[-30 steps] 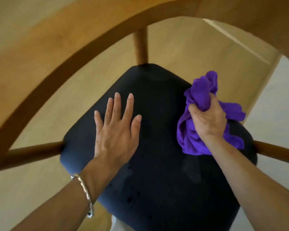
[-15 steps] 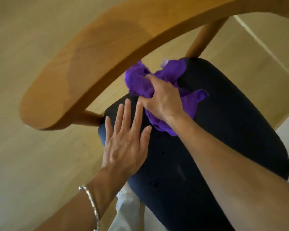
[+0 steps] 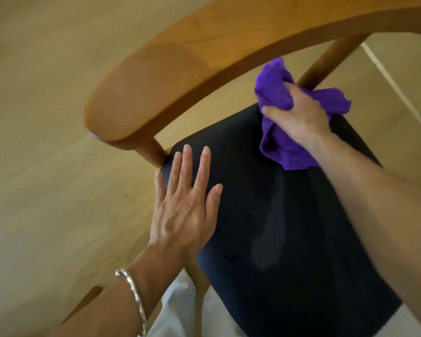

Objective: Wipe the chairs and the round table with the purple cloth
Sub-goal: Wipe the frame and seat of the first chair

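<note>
The right hand (image 3: 299, 117) bunches the crumpled purple cloth (image 3: 283, 152), fingers (image 3: 277, 110) curled round it, at the far edge of the dark padded chair seat (image 3: 289, 239); the left hand (image 3: 185, 210) lies flat on the seat's left side, fingers straight, slightly spread; best to press down in overlapping strokes toward its near edge.

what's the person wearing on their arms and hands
Both forearms are bare, with no sleeves or gloves. The left hand has a silver bracelet at its wrist; the right hand shows no jewellery.
</note>
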